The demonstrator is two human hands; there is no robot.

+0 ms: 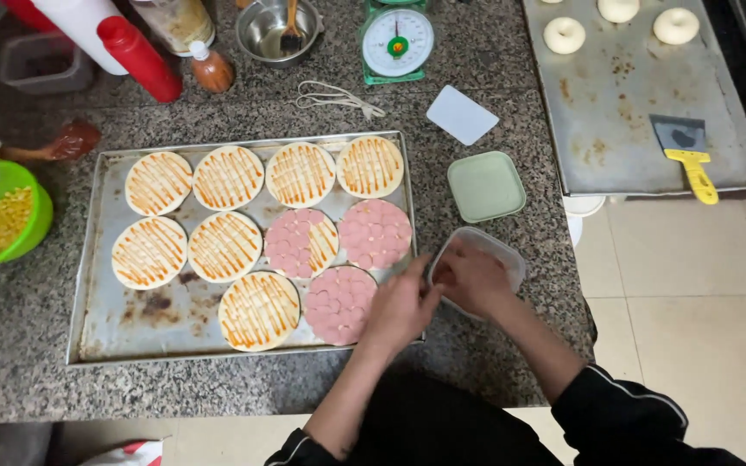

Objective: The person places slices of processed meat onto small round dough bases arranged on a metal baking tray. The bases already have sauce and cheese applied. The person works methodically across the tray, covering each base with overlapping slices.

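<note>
A metal baking tray (97,332) on the granite counter holds several round dough bases striped with orange sauce (224,247). Three of them are covered with pink sausage slices (376,233). My left hand (401,309) rests at the tray's front right corner, fingers touching the nearest sausage-topped base (336,302). My right hand (474,278) reaches into a clear plastic container (504,252) just right of the tray; its fingers are curled inside, and I cannot tell what they hold.
A pale green lid (485,185) lies behind the container. A green bowl of corn (2,220) sits at left. Sauce bottles (140,58), a steel bowl with brush (280,30), a green scale (396,40) and a white scraper (462,114) stand behind. A second tray (649,155) with dough rings and a yellow-handled scraper (692,160) is at right.
</note>
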